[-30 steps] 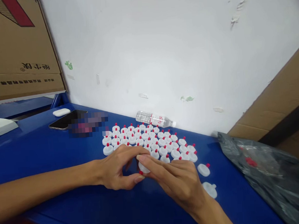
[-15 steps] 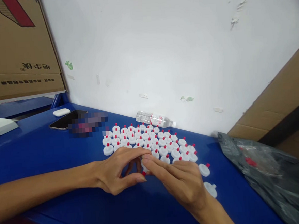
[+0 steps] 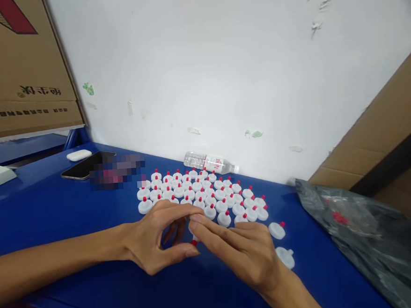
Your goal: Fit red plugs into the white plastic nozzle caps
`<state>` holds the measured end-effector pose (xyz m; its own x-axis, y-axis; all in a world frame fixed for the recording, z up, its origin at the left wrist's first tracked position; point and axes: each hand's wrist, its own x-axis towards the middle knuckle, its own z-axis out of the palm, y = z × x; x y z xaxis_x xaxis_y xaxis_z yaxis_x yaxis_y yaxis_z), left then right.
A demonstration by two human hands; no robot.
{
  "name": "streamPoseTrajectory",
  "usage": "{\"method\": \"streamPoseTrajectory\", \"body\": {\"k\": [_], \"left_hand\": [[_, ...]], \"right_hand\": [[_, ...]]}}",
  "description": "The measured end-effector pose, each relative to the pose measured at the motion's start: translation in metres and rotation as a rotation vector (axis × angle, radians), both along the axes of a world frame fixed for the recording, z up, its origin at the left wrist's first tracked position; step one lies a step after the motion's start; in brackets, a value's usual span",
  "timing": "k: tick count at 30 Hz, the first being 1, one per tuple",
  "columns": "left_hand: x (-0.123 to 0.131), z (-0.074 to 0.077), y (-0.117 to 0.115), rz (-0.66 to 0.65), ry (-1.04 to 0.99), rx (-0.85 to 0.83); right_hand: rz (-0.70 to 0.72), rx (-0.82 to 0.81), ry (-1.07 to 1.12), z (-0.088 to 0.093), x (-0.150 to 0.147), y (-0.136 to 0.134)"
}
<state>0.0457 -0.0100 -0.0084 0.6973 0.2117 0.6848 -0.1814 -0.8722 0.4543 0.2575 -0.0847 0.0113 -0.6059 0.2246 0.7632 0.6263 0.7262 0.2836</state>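
Note:
A white round plastic cap with a red tip (image 3: 194, 242) is held between my two hands, mostly hidden by the fingers. My left hand (image 3: 165, 234) curves round it, the thumb by the red tip and the forefinger along the top. From the other side, my right hand (image 3: 238, 245) is closed on the cap, its fingertips meeting the left forefinger. Just beyond the hands, several matching white caps with red tips (image 3: 224, 218) stand in close rows. Right of my right hand lie one more red-tipped cap (image 3: 276, 230) and a white cap without red (image 3: 285, 257).
Behind the rows a clear plastic bottle (image 3: 211, 164) lies against the wall. A phone (image 3: 88, 165) and a white case (image 3: 79, 155) lie at left on the blue table (image 3: 130, 290). On the right, a dark plastic bag (image 3: 367, 246) carries a clear bag with red pieces (image 3: 340, 218).
The view has shifted slightly, so the scene sits a little further left. Both hands keep their hold on the cap, with only a slight movement of the fingers.

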Motion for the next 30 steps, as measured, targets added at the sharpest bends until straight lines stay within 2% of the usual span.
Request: {"method": "streamPoseTrajectory", "body": {"k": [11,18,23,27,30], "left_hand": [[-0.001,0.003,-0.002,0.066,0.012,0.033],[0.0,0.0,0.004,0.047,0.058,-0.03],[0.001,0.0,0.01,0.107,0.096,-0.026],[0.0,0.002,0.011,0.226,0.275,0.139],[0.001,0.002,0.009,0.239,0.49,0.331]], "right_hand": [[-0.031,0.039,-0.053,0.004,-0.001,-0.002],[-0.028,0.032,0.026,-0.003,-0.004,0.001],[-0.072,0.003,0.048,-0.004,-0.002,0.005],[-0.248,0.021,0.128,0.007,0.019,0.007],[-0.434,-0.099,0.195,0.018,0.043,0.009]]}}
